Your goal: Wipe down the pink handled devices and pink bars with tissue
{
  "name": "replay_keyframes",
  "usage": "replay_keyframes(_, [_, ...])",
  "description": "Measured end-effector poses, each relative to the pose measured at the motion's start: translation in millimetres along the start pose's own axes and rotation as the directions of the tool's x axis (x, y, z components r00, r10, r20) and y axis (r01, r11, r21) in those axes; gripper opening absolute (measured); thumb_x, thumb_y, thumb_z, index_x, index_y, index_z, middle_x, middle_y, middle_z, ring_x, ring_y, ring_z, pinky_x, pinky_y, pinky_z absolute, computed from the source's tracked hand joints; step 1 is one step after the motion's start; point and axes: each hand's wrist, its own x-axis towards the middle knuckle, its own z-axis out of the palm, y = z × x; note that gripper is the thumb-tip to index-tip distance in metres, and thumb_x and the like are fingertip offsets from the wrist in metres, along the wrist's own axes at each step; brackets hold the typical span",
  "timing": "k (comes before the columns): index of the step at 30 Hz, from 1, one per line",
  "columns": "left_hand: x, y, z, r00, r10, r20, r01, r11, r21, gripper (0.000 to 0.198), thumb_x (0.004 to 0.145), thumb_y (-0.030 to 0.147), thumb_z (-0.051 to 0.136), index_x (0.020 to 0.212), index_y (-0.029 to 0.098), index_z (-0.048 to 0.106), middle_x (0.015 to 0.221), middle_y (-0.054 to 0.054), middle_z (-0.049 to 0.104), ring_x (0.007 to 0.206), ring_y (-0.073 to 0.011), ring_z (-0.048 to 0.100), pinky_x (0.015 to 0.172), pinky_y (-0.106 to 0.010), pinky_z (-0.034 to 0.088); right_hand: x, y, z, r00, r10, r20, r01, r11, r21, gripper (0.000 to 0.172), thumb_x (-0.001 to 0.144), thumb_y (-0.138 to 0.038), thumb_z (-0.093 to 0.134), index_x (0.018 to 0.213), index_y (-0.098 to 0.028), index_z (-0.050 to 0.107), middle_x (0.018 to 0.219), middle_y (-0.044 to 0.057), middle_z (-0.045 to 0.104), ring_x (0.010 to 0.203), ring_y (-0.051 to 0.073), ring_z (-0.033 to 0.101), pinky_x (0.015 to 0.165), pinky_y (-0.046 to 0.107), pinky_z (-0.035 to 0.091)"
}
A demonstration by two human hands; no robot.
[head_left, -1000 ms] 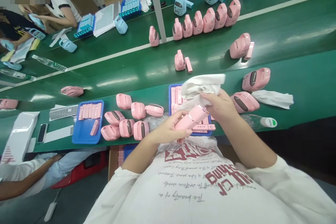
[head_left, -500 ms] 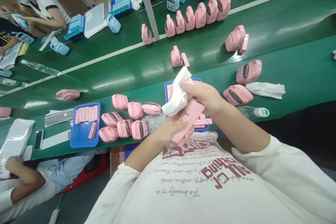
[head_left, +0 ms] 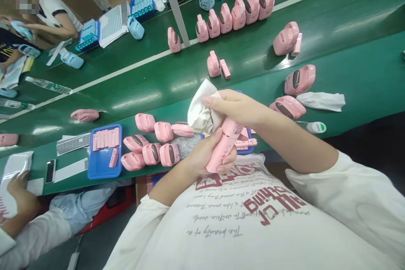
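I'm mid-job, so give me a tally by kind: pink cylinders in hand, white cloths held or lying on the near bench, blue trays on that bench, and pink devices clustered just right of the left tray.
Pink cylinder: 1
White cloths: 2
Blue trays: 2
Clustered pink devices: 7
Total: 12

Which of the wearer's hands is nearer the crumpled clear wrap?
Left. The left hand, gripping the pink tube, is just right of the wrap in the picture; the right hand, holding the white cloth, is farther up and right.
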Motion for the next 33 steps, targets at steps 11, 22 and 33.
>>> replay_keyframes(11, [2, 2, 8.0, 0.989, 0.081, 0.126, -0.084, 0.996, 0.017, 0.062, 0.067, 0.076, 0.057, 0.093, 0.02, 0.05, 0.048, 0.008, 0.046, 0.028, -0.0071, 0.033, 0.029, -0.02, 0.026, 5, -18, 7, 0.997, -0.025, -0.071, 0.035, 0.988, 0.149, 0.027, 0.089, -0.035, 0.057, 0.07, -0.016, 0.056, 0.062, -0.003, 0.056, 0.061, 0.009, 0.055, 0.061, 0.021, 0.046])
replay_keyframes(22, [0, -5, -0.1, 0.973, 0.23, 0.036, -0.232, 0.968, 0.093, 0.065, 0.067, 0.076, 0.057, 0.093, 0.016, 0.055, 0.059, 0.004, 0.05, 0.035, -0.0068, 0.044, 0.033, -0.022, 0.031, 10, 1, -1, 0.931, -0.033, -0.364, 0.122, 0.967, 0.224, 0.037, 0.08, -0.054, 0.064, 0.07, -0.019, 0.057, 0.069, -0.001, 0.06, 0.072, 0.012, 0.062, 0.065, 0.025, 0.05])
replay_keyframes(33, [-3, 1, -4.2, 0.937, 0.339, -0.089, -0.332, 0.939, 0.089, 0.054, 0.078, 0.07, 0.049, 0.088, 0.018, 0.053, 0.058, 0.004, 0.051, 0.035, -0.0077, 0.045, 0.033, -0.02, 0.031, 12, 32, -25, 0.773, -0.302, -0.558, 0.434, 0.893, 0.119, 0.037, 0.078, -0.053, 0.066, 0.093, -0.02, 0.063, 0.084, 0.0, 0.069, 0.083, 0.019, 0.068, 0.077, 0.037, 0.059])
